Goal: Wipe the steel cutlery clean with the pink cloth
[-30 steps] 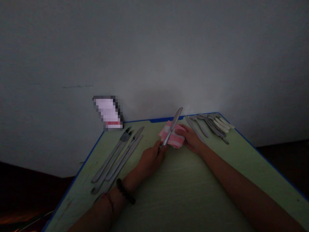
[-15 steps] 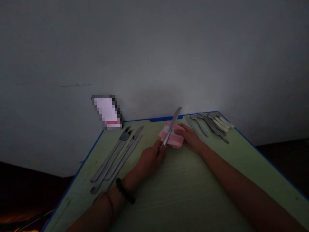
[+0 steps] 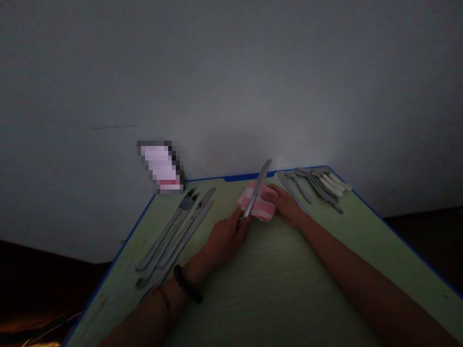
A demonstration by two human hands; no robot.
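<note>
My left hand (image 3: 226,236) is closed round the handle of a table knife (image 3: 257,188), whose blade slants up and away over a pink and white striped cloth (image 3: 263,206). My right hand (image 3: 287,205) rests on the cloth's right side, fingers curled on it, holding it against the blade. Both hands sit near the far middle of a pale green table (image 3: 289,279) with a blue edge.
Several knives and forks (image 3: 177,233) lie side by side at the left. A second heap of cutlery (image 3: 318,185), some with white handles, lies at the far right corner. A blurred-out object (image 3: 161,166) leans on the grey wall behind. The room is dim.
Almost nothing differs; the knife and both hands have shifted by only a few pixels on the cloth.
</note>
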